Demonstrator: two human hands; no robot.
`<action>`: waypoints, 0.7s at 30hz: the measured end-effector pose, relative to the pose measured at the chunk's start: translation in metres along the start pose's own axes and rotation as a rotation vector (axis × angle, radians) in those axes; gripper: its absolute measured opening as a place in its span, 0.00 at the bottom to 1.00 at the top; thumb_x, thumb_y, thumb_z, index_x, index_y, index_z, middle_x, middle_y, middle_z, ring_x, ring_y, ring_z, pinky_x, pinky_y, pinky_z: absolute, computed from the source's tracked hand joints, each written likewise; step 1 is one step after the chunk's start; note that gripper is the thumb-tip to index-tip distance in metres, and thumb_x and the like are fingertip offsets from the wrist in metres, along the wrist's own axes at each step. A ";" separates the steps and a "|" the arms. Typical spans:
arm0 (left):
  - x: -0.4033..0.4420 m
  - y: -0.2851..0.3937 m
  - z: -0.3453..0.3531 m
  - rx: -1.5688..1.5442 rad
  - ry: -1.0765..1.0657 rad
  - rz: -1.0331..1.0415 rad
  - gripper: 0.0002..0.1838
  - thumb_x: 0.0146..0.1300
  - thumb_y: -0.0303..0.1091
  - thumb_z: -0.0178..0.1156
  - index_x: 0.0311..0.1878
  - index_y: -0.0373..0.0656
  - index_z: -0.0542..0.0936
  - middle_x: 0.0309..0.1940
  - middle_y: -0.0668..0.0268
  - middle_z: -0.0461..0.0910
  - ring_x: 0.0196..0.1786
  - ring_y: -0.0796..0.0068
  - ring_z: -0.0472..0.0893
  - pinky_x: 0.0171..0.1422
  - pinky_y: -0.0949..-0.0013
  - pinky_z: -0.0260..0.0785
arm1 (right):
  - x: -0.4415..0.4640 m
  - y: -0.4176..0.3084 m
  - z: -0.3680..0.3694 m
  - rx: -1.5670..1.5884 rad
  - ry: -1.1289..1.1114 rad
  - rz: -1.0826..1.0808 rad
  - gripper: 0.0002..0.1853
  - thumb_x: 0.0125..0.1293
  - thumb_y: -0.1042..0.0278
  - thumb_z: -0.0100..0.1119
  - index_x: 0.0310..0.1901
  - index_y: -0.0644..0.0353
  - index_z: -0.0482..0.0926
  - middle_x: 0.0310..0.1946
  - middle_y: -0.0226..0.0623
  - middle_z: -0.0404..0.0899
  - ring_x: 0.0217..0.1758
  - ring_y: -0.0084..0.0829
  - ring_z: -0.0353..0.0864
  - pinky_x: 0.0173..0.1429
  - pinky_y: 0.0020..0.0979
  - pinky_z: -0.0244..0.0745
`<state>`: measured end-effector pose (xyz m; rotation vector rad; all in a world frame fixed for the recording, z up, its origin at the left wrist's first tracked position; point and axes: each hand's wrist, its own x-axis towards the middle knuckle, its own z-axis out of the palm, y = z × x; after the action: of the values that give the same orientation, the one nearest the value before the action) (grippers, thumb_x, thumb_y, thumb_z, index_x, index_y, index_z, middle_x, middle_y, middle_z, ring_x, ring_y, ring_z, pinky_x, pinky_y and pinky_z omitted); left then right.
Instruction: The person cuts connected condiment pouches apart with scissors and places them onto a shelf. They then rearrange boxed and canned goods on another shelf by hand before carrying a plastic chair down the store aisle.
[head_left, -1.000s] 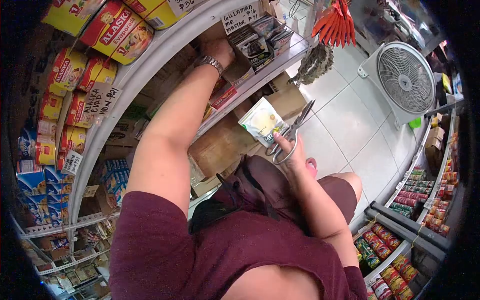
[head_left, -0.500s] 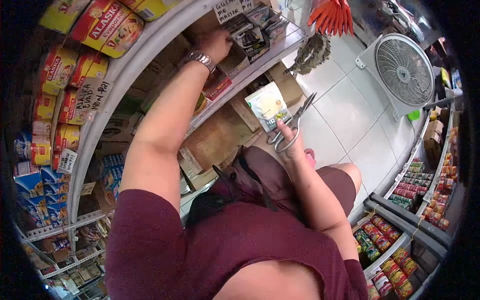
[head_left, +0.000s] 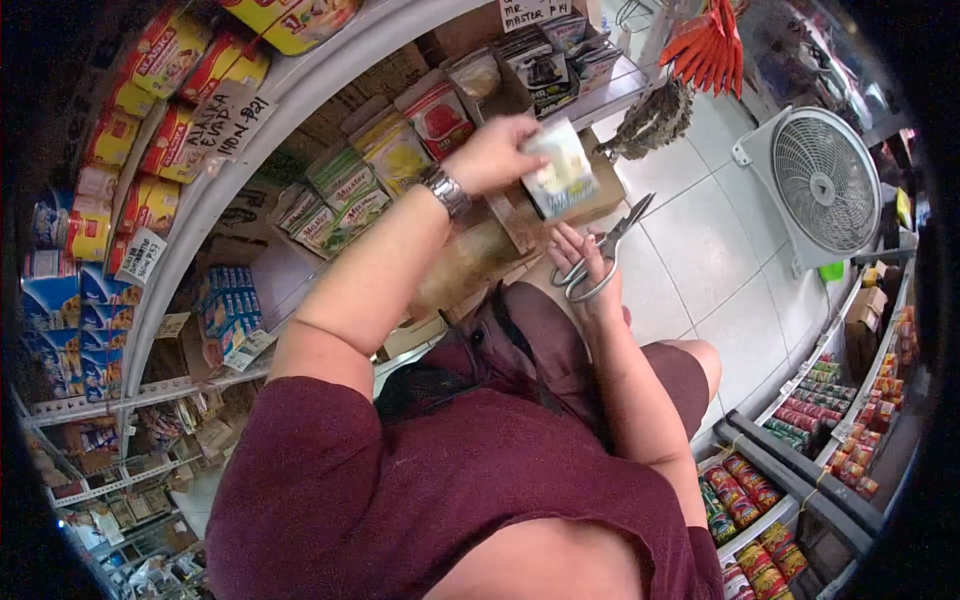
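Observation:
My left hand [head_left: 492,155], with a watch on its wrist, pinches white-and-grey sachets [head_left: 562,182] by their left edge, in front of the shelf. They are slightly blurred. Just below them, my right hand [head_left: 588,268] has its fingers through the handles of the scissors [head_left: 632,215], whose blades point up and to the right. Close to my left hand, an open carton [head_left: 488,85] on the shelf has a pale sachet in it. Red sachets [head_left: 437,118], yellow sachets [head_left: 390,155] and green sachets [head_left: 345,190] stand in a row beside it.
Dark sachets [head_left: 540,70] stand at the shelf's end. Orange gloves [head_left: 705,55] hang near a dried bundle [head_left: 650,120]. A box fan [head_left: 820,190] stands on the tiled floor [head_left: 680,250]. Evaporated milk cans [head_left: 165,55] line the left shelf; more cans [head_left: 740,490] are lower right.
My left hand has come out of the shelf and now holds the white sachets, which my right hand held together with the scissors before. The scissors stay in my right hand. The view has shifted slightly.

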<state>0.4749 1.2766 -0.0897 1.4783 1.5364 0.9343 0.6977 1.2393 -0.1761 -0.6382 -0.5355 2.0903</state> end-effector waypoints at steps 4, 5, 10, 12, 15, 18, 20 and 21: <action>0.018 0.062 -0.054 0.340 0.415 0.100 0.16 0.53 0.33 0.61 0.43 0.35 0.76 0.37 0.52 0.80 0.41 0.61 0.80 0.46 0.65 0.71 | 0.001 0.001 -0.006 0.024 -0.059 0.007 0.18 0.67 0.67 0.51 0.53 0.57 0.57 0.58 0.66 0.60 0.62 0.57 0.64 0.61 0.49 0.66; 0.021 0.072 -0.061 0.459 0.422 0.001 0.17 0.52 0.34 0.61 0.44 0.35 0.77 0.38 0.51 0.80 0.43 0.60 0.80 0.47 0.63 0.71 | 0.001 0.000 -0.006 -0.001 -0.052 0.003 0.20 0.66 0.65 0.52 0.53 0.59 0.55 0.56 0.65 0.63 0.60 0.55 0.67 0.60 0.48 0.68; 0.112 -0.043 -0.127 0.751 0.316 -0.091 0.25 0.56 0.41 0.55 0.55 0.41 0.67 0.50 0.50 0.67 0.51 0.54 0.72 0.51 0.56 0.68 | -0.004 -0.001 -0.002 -0.036 -0.044 0.013 0.24 0.65 0.64 0.54 0.54 0.62 0.53 0.53 0.65 0.66 0.57 0.52 0.70 0.58 0.48 0.70; 0.128 -0.019 -0.128 0.804 0.118 -0.380 0.54 0.53 0.55 0.63 0.71 0.46 0.39 0.73 0.56 0.33 0.70 0.51 0.52 0.57 0.45 0.61 | -0.005 -0.002 -0.001 -0.067 -0.018 0.003 0.24 0.64 0.65 0.55 0.54 0.62 0.53 0.52 0.63 0.67 0.56 0.51 0.71 0.57 0.47 0.70; 0.135 -0.045 -0.099 1.228 0.239 -0.061 0.17 0.52 0.33 0.56 0.46 0.38 0.78 0.41 0.50 0.79 0.46 0.54 0.79 0.51 0.59 0.71 | -0.003 -0.002 -0.002 -0.049 -0.003 0.007 0.24 0.64 0.65 0.55 0.55 0.61 0.54 0.50 0.62 0.69 0.54 0.50 0.72 0.56 0.46 0.71; 0.123 -0.045 -0.098 1.159 0.142 -0.137 0.19 0.55 0.30 0.52 0.52 0.42 0.75 0.45 0.49 0.77 0.48 0.53 0.77 0.52 0.56 0.70 | -0.003 -0.002 0.000 -0.056 0.017 0.018 0.21 0.64 0.65 0.55 0.54 0.58 0.58 0.49 0.55 0.72 0.53 0.46 0.74 0.54 0.43 0.73; 0.096 -0.038 -0.094 1.108 0.171 -0.143 0.22 0.58 0.29 0.50 0.58 0.46 0.71 0.48 0.48 0.75 0.49 0.53 0.76 0.52 0.54 0.69 | -0.003 -0.002 0.000 -0.051 0.027 0.027 0.21 0.64 0.65 0.55 0.54 0.58 0.58 0.48 0.55 0.72 0.52 0.45 0.75 0.53 0.43 0.73; 0.084 -0.038 -0.096 0.988 0.279 -0.071 0.21 0.59 0.30 0.49 0.58 0.46 0.71 0.49 0.48 0.75 0.49 0.53 0.76 0.52 0.55 0.69 | -0.003 -0.002 0.001 -0.041 0.039 0.031 0.21 0.64 0.65 0.55 0.54 0.58 0.59 0.48 0.54 0.72 0.51 0.44 0.75 0.53 0.42 0.73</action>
<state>0.3709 1.3604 -0.0889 1.9627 2.4317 0.3108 0.6999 1.2381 -0.1736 -0.7131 -0.5509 2.0966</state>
